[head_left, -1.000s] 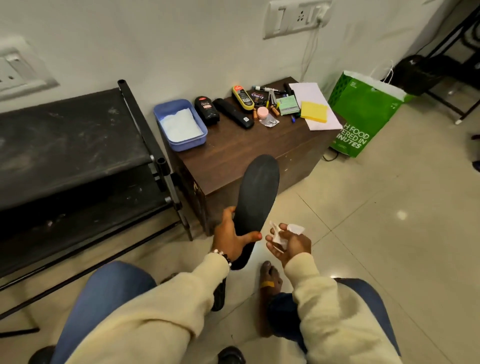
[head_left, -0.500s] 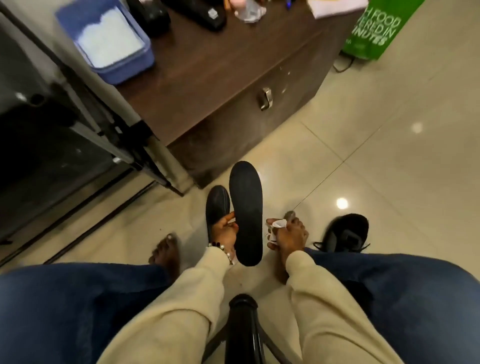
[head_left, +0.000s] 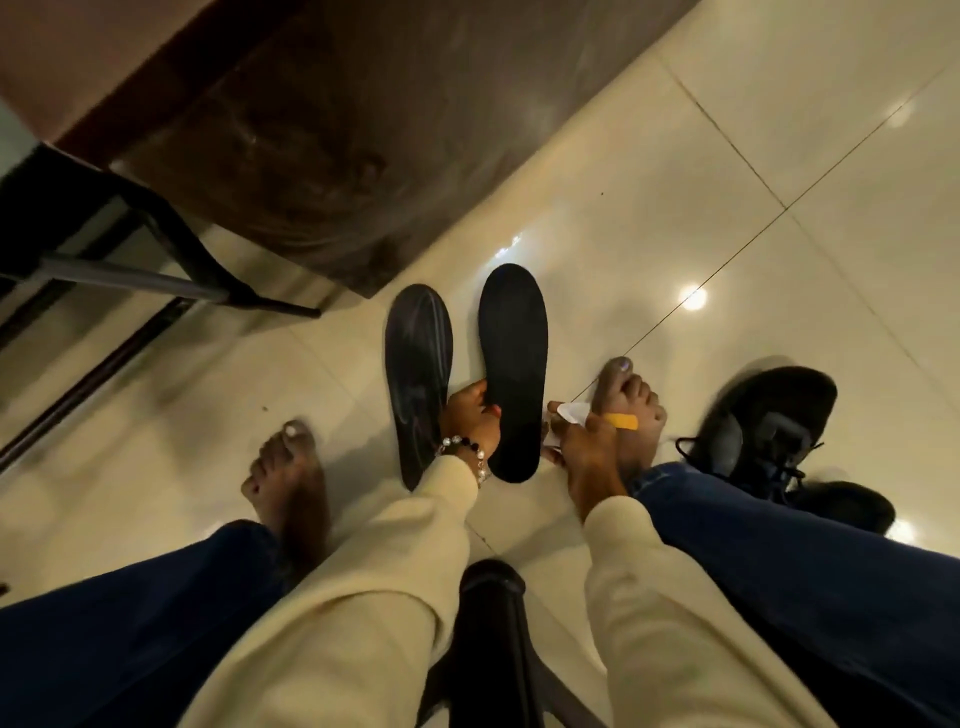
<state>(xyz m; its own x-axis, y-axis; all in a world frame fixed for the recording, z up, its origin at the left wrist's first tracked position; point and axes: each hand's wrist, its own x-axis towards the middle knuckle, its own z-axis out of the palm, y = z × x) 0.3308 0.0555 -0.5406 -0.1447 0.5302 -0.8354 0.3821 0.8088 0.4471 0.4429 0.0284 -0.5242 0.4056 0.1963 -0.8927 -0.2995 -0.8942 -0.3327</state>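
Floor (head_left: 675, 182): glossy tile.

Insole (head_left: 514, 353): black and flat, held toe-end away from the person, just right of a second insole (head_left: 418, 364) that lies on the floor. Whether its heel touches the floor: cannot tell. Left hand (head_left: 470, 413) grips its left edge near the arch, fingers curled round the rim.

Judgement: light, thin and flexible; it likely droops if held by the toe, so the mid-edge hold suits. Matte face, probably not slippery.

Shoe (head_left: 763, 415): black, laced, on the floor beside the right foot.

Right hand (head_left: 582, 441): fingers pinch a crumpled white tissue (head_left: 570, 413), soft and easily torn.

Writing: none legible; the view is blurred.
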